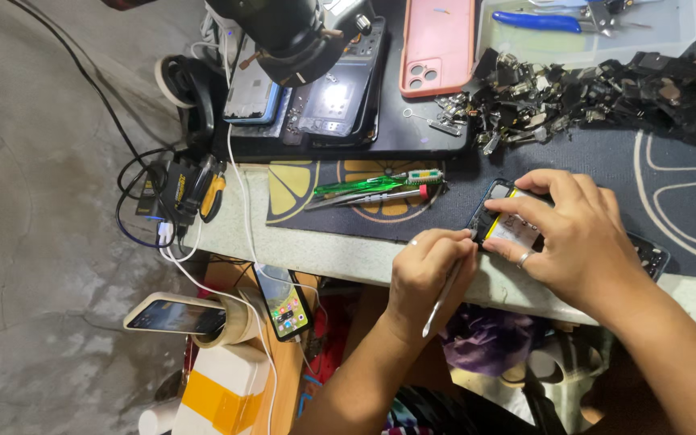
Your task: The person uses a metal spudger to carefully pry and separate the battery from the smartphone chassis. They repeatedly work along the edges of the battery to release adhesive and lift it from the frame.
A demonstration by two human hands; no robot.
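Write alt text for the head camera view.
A person's right hand steadies an opened phone on a dark mat while the left hand works a thin metal tool at its edge. Screwdrivers, a pink phone case and loose parts lie behind.

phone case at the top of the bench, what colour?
Salmon pink, the soft rectangular phone case lying camera-cutout down-left; seen in the head view.
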